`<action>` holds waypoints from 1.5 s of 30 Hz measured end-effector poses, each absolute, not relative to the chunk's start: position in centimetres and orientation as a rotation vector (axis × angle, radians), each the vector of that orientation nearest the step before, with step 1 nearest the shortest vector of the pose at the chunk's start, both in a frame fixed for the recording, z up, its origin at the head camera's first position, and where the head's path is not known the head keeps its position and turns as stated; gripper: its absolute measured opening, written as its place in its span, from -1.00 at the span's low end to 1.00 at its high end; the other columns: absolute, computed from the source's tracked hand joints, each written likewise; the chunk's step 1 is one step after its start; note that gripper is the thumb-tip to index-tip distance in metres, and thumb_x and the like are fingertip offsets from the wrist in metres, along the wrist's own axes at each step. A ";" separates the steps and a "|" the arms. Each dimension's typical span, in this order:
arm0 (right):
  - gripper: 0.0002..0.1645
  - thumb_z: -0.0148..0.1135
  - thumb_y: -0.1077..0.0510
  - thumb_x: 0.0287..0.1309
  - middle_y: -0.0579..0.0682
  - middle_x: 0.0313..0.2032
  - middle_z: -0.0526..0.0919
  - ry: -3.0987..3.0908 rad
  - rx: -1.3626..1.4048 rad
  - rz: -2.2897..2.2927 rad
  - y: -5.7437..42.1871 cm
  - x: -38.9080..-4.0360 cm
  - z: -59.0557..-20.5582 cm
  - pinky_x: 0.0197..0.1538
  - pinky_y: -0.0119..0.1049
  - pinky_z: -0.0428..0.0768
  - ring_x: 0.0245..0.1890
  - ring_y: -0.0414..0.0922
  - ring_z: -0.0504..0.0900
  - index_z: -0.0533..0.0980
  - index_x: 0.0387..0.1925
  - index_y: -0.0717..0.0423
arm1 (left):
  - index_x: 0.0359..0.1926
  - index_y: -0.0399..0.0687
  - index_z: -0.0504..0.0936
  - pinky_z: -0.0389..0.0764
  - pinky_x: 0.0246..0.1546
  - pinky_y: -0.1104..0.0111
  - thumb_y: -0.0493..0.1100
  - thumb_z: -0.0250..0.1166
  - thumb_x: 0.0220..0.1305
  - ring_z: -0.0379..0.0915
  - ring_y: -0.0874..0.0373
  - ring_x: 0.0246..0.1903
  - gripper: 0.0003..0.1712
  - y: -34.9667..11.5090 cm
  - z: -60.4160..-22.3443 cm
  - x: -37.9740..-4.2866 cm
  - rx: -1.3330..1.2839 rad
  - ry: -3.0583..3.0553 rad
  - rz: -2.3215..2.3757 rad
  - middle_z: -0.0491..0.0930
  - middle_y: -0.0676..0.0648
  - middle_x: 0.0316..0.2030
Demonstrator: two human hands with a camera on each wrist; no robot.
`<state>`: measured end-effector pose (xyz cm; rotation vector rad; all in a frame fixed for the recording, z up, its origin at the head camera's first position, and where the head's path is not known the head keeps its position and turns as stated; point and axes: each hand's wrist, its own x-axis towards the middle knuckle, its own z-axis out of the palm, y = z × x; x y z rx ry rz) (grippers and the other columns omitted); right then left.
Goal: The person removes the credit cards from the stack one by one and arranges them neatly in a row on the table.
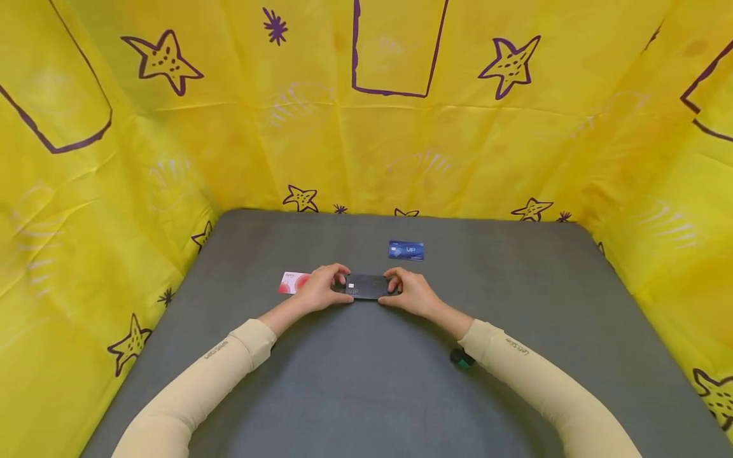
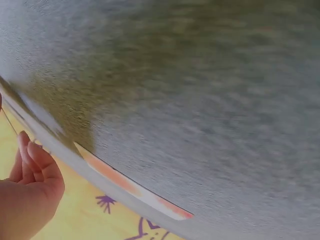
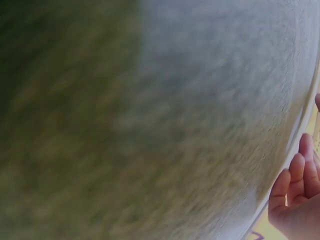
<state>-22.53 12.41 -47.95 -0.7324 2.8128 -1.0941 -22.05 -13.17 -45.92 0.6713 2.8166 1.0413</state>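
Observation:
A black card (image 1: 366, 287) with VIP lettering and a chip is held between both hands in the head view. My left hand (image 1: 323, 287) pinches its left end between thumb and fingers. At the opposite end, the right hand (image 1: 413, 292) pinches the card the same way. A pink and white card (image 1: 291, 282) lies on the grey surface beside the left hand, its right part hidden behind that hand. Beyond the right hand lies a blue VIP card (image 1: 406, 250). In the wrist views, the left hand (image 2: 35, 185) and right hand (image 3: 300, 195) show curled fingers near the edge.
The grey padded tabletop (image 1: 366, 381) spreads under both arms. Yellow cloth (image 1: 366, 146) with purple starfish drawings hangs along the back and both sides. A small dark object with a green patch (image 1: 461, 358) shows beneath the right cuff.

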 end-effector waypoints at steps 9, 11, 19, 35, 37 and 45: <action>-0.35 0.57 0.00 -0.12 -0.12 -0.42 0.60 2.806 -0.767 -1.083 10.5 -22.4 -47.5 -0.30 -0.34 0.46 -0.48 -0.24 0.46 0.53 -0.02 0.22 | 0.01 -0.20 0.62 0.32 -0.03 0.09 -0.06 0.60 -0.12 0.30 -0.10 -0.04 -0.36 -15.0 -46.3 -21.8 0.702 2.905 0.964 0.57 -0.15 -0.11; -0.36 0.58 0.00 -0.13 -0.12 -0.42 0.60 2.804 -0.762 -1.076 10.1 -22.4 -47.5 -0.29 -0.32 0.45 -0.48 -0.23 0.46 0.53 -0.03 0.21 | 0.01 -0.20 0.62 0.30 0.01 0.05 -0.06 0.60 -0.11 0.28 -0.13 0.00 -0.36 -15.5 -46.4 -21.8 0.709 2.906 0.953 0.56 -0.18 -0.07; -0.36 0.58 -0.07 -0.15 -0.17 -0.42 0.56 2.816 -0.722 -1.014 8.5 -22.7 -47.7 -0.23 -0.28 0.41 -0.41 -0.19 0.43 0.56 -0.04 0.13 | 0.01 -0.21 0.62 0.22 -0.02 0.03 -0.06 0.59 -0.09 0.20 -0.17 -0.04 -0.38 -17.1 -46.2 -21.8 0.690 2.887 0.940 0.51 -0.22 -0.09; -0.35 0.54 -0.21 -0.15 -0.23 -0.43 0.51 2.866 -0.613 -0.862 6.6 -22.9 -47.4 -0.18 -0.12 0.26 -0.31 -0.17 0.45 0.57 -0.05 0.03 | 0.06 -0.08 0.62 0.17 0.04 -0.06 0.03 0.54 -0.02 0.12 -0.19 0.09 -0.39 -18.9 -46.4 -22.7 0.589 2.821 0.892 0.45 -0.19 0.05; -0.35 0.54 -0.21 -0.15 -0.24 -0.44 0.50 2.868 -0.605 -0.862 6.4 -22.9 -47.4 -0.19 -0.12 0.25 -0.33 -0.18 0.45 0.57 -0.06 0.03 | 0.06 -0.08 0.62 0.16 0.04 -0.06 0.03 0.54 -0.02 0.11 -0.19 0.09 -0.39 -19.1 -46.4 -22.9 0.585 2.814 0.896 0.45 -0.19 0.05; -0.35 0.54 -0.21 -0.16 -0.24 -0.46 0.49 2.869 -0.598 -0.849 6.0 -23.1 -47.2 -0.18 -0.12 0.27 -0.35 -0.18 0.45 0.57 -0.06 0.03 | 0.09 -0.06 0.60 0.17 0.02 -0.05 0.05 0.53 -0.01 0.10 -0.18 0.11 -0.37 -19.6 -46.4 -23.2 0.553 2.783 0.891 0.42 -0.19 0.06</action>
